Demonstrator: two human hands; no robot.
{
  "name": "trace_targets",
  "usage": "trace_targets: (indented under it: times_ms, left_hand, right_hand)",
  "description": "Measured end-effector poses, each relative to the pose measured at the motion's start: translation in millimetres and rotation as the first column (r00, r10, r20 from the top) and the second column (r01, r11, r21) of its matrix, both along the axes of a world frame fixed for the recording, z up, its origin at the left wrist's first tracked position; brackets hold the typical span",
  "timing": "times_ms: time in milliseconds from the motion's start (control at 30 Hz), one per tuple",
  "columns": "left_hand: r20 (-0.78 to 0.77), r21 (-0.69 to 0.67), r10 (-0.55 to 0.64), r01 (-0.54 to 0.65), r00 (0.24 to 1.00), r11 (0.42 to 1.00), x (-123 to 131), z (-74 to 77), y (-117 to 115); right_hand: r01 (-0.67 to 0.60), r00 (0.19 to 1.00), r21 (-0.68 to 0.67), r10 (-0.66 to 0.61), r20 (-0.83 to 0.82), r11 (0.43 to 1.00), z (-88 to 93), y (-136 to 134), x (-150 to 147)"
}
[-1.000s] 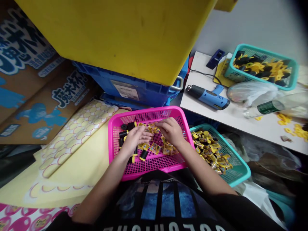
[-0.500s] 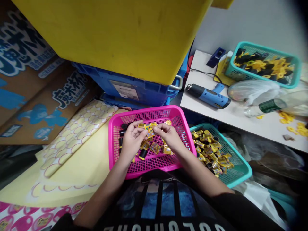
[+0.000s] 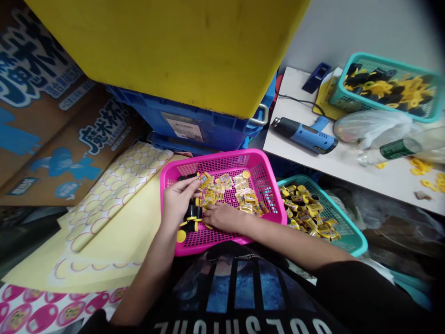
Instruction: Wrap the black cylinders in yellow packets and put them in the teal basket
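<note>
In the pink basket (image 3: 215, 160): the left hand (image 3: 179, 202) and right hand (image 3: 222, 218) among yellow packets (image 3: 225, 183)

The packets lie in a loose spread across the middle and upper part of the basket, with black cylinders (image 3: 192, 212) bunched toward its lower left. The left hand sits at about nine o'clock in the basket, its fingers (image 3: 187, 184) curved and slightly parted at the edge of the packets; whether they pinch anything, I cannot tell. The right arm reaches across, and the right hand lies low with its fingers (image 3: 209, 214) close together, just beside the cylinders. A yellow disc (image 3: 181, 235) rests at the basket's seven o'clock corner, and a second one (image 3: 246, 174) at two o'clock.

From the pink basket, a teal basket (image 3: 347, 236) of packets sits at four o'clock and a worktop (image 3: 288, 134) at two o'clock, carrying a blue heat gun (image 3: 304, 134). A blue crate (image 3: 194, 127) is at twelve o'clock under a yellow bin (image 3: 156, 46), and sticker sheets (image 3: 107, 195) lie at nine o'clock.
</note>
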State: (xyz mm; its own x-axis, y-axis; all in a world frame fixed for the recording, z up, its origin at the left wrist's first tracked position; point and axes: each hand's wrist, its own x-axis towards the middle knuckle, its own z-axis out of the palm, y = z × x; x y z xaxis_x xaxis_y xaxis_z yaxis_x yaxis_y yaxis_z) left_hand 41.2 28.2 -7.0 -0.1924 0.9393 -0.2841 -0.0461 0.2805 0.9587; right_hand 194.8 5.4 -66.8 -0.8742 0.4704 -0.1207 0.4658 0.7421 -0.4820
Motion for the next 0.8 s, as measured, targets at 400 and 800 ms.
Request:
trace_targets:
  times_ms: [400,800]
  left_hand:
    - [0.131,-0.054,-0.165,0.174,0.977,0.983,-16.4,-17.6,-5.0]
    - [0.143,-0.036,-0.176,0.183,0.974,0.982,-0.1,-14.3,-5.7]
  right_hand:
    - [0.446,0.337,-0.723,-0.847,-0.411,0.528,74.8,30.0,64.0]
    - [0.245,0.376,-0.873,-0.871,-0.316,0.422,70.3,32.2,63.0]
